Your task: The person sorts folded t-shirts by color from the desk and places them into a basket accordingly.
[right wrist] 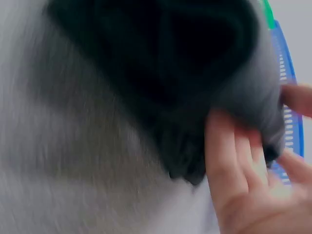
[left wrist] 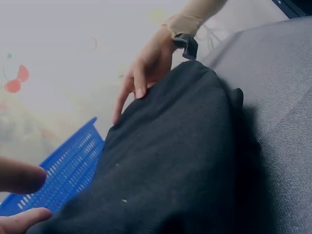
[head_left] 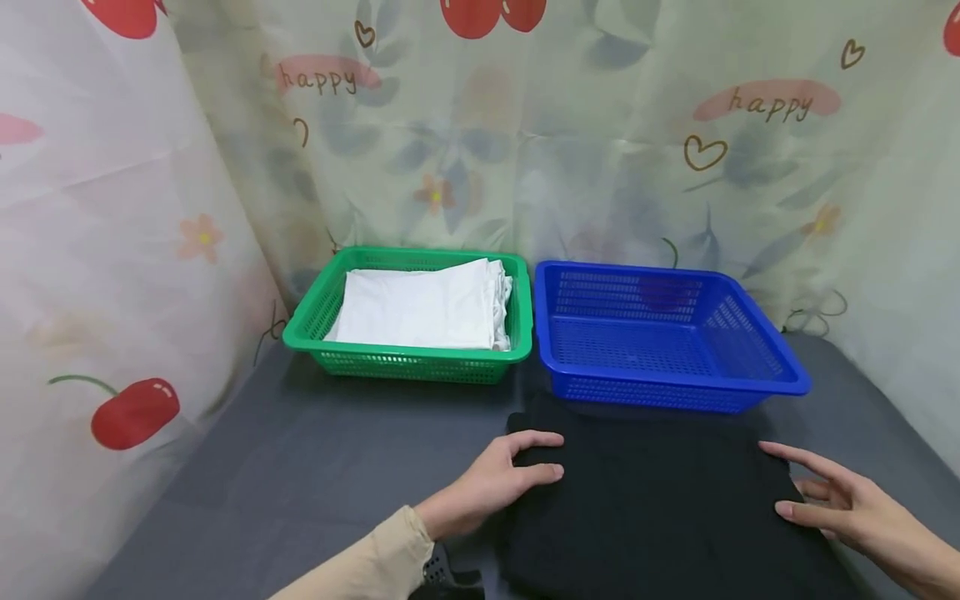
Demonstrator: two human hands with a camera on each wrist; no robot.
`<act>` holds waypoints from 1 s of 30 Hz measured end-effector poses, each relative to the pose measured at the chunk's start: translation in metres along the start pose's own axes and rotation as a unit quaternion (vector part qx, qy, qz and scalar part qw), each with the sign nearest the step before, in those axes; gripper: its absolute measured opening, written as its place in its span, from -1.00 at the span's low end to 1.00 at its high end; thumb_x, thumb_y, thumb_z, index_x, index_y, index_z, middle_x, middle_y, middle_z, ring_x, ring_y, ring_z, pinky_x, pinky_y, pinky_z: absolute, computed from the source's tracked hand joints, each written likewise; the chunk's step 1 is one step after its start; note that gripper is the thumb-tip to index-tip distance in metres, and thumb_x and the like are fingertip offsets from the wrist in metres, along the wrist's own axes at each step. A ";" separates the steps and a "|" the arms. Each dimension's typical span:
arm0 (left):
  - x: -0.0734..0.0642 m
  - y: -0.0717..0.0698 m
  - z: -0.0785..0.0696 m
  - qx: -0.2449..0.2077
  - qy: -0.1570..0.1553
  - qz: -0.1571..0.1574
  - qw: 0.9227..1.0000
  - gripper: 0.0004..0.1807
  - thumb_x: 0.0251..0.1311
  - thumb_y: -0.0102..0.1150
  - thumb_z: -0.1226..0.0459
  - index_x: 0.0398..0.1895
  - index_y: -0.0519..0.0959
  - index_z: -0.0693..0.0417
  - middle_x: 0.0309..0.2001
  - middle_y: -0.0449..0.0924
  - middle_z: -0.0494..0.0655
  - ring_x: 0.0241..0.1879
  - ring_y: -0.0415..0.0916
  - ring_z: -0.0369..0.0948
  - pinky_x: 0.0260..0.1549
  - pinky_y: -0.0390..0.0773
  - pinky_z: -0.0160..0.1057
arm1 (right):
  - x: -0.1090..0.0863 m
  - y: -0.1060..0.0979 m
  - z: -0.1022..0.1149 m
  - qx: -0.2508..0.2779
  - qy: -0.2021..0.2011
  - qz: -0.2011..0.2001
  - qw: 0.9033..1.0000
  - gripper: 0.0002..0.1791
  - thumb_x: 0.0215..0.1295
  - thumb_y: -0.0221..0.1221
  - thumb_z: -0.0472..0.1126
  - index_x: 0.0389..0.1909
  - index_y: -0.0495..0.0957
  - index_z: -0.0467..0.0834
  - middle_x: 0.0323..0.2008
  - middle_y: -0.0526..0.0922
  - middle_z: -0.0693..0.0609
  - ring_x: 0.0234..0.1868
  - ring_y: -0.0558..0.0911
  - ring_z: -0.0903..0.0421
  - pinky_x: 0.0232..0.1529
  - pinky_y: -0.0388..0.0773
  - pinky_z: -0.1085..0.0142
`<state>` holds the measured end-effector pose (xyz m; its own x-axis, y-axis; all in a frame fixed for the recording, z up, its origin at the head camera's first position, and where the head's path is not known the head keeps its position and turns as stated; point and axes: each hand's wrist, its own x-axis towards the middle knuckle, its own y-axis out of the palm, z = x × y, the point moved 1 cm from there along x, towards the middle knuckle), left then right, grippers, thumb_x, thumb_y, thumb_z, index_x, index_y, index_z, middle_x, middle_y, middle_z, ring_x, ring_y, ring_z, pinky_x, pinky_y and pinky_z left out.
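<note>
A folded black cloth (head_left: 660, 500) lies in front of the blue basket, its near part cut off by the bottom of the head view. My left hand (head_left: 491, 483) holds its left edge, with thumb and forefinger on top and the other fingers hidden. At the opposite edge my right hand (head_left: 840, 504) grips the cloth, forefinger and thumb over the border. In the right wrist view, several right-hand fingers (right wrist: 226, 151) reach in against the side of the fabric. Folds and loose layers show along that side.
A green basket (head_left: 420, 354) with folded white cloth (head_left: 420, 308) stands at the back left. Beside it is a blue basket (head_left: 675, 387) with nothing in it. A grey cover (head_left: 330, 467) spreads over the table, and a printed curtain (head_left: 465, 150) hangs behind and at both sides.
</note>
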<state>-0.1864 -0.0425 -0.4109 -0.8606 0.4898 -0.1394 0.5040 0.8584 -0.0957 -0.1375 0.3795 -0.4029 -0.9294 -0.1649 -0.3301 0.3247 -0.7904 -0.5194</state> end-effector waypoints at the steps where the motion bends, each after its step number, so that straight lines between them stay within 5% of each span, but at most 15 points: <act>1: 0.001 0.001 0.001 -0.003 0.005 0.000 1.000 -0.59 0.23 0.33 0.16 0.16 0.60 -0.13 0.19 0.44 -0.15 0.10 0.38 -0.16 0.04 0.45 -0.08 | -0.001 0.001 0.000 -0.016 -0.003 0.005 1.000 -0.12 0.43 0.17 -0.04 0.59 -0.14 0.05 -0.31 0.48 -0.22 -0.30 0.51 -0.19 -0.37 0.50 0.21; 4: 0.003 0.004 0.004 -0.016 0.013 0.009 1.000 -0.58 0.22 0.34 0.24 0.16 0.59 -0.12 0.11 0.48 -0.15 0.00 0.48 -0.19 -0.08 0.53 -0.15 | -0.004 0.003 0.002 -0.067 -0.032 0.014 0.997 -0.08 0.43 0.17 -0.07 0.59 -0.23 0.06 -0.66 0.05 0.09 -0.70 0.17 0.03 -0.63 0.21 0.26; 11: 0.004 0.007 0.007 -0.054 0.013 0.048 0.997 -0.64 0.20 0.31 0.40 0.07 0.66 -0.04 -0.06 0.60 -0.09 -0.25 0.64 -0.13 -0.28 0.61 -0.19 | -0.013 0.004 0.006 -0.120 -0.095 -0.012 0.988 -0.19 0.39 0.22 -0.10 0.55 0.06 -0.06 -0.68 0.10 0.20 -0.72 0.21 0.13 -0.64 0.22 0.36; 17: 0.002 0.001 -0.003 0.000 0.019 0.044 0.999 -0.69 0.17 0.34 0.42 -0.03 0.71 -0.05 0.03 0.55 -0.16 -0.14 0.58 -0.19 -0.21 0.59 -0.19 | -0.010 0.002 0.004 -0.088 -0.095 0.015 0.991 -0.30 0.41 0.19 -0.10 0.49 0.19 -0.15 -0.64 0.12 0.19 -0.69 0.22 0.13 -0.62 0.24 0.34; 19: 0.000 -0.006 -0.009 0.026 0.016 0.038 0.999 -0.68 0.14 0.36 0.42 -0.05 0.73 -0.07 0.04 0.54 -0.17 -0.08 0.53 -0.21 -0.16 0.56 -0.19 | -0.008 0.003 0.003 -0.073 -0.094 0.025 0.993 -0.31 0.42 0.18 -0.11 0.50 0.19 -0.10 -0.47 0.38 0.27 -0.52 0.41 0.36 -0.46 0.36 0.48; 21: -0.001 -0.014 -0.016 0.044 0.011 0.038 0.998 -0.68 0.13 0.37 0.42 -0.05 0.73 -0.07 0.05 0.53 -0.15 -0.04 0.49 -0.20 -0.13 0.55 -0.17 | -0.007 0.005 0.003 -0.056 -0.091 0.035 0.994 -0.31 0.42 0.18 -0.12 0.51 0.18 -0.05 -0.09 0.51 0.27 -0.13 0.48 0.50 -0.22 0.40 0.55; 24: -0.002 -0.027 -0.024 0.063 0.006 0.042 0.997 -0.66 0.14 0.36 0.44 -0.03 0.72 -0.04 0.06 0.52 -0.10 -0.01 0.48 -0.14 -0.11 0.55 -0.16 | -0.005 0.010 0.006 -0.016 -0.074 0.042 0.996 -0.31 0.42 0.18 -0.13 0.51 0.17 0.02 0.45 0.09 0.07 0.41 0.13 0.14 0.00 0.45 0.44; 27: -0.003 -0.036 -0.027 0.083 0.001 0.044 0.996 -0.65 0.14 0.35 0.45 -0.01 0.71 -0.01 0.07 0.51 -0.07 0.01 0.46 -0.11 -0.10 0.54 -0.16 | -0.003 0.016 0.014 0.013 -0.059 0.039 0.997 -0.28 0.41 0.19 -0.13 0.52 0.15 0.06 0.49 -0.05 -0.18 0.40 0.03 -0.31 -0.01 0.52 0.31; 30: -0.003 -0.043 -0.028 0.095 -0.008 0.042 0.995 -0.64 0.13 0.35 0.46 -0.01 0.71 0.00 0.06 0.52 -0.07 -0.01 0.47 -0.13 -0.10 0.54 -0.17 | 0.000 0.022 0.021 0.019 -0.055 0.021 0.998 -0.25 0.37 0.23 -0.10 0.52 0.16 0.07 0.49 -0.02 -0.20 0.38 0.10 -0.40 -0.03 0.54 0.20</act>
<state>-0.2072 -0.0764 -0.3791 -0.8142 0.5549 -0.1707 0.5803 0.7695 -0.2666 -0.1341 0.3494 -0.3976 -0.9292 -0.2604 -0.2623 0.3593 -0.8029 -0.4757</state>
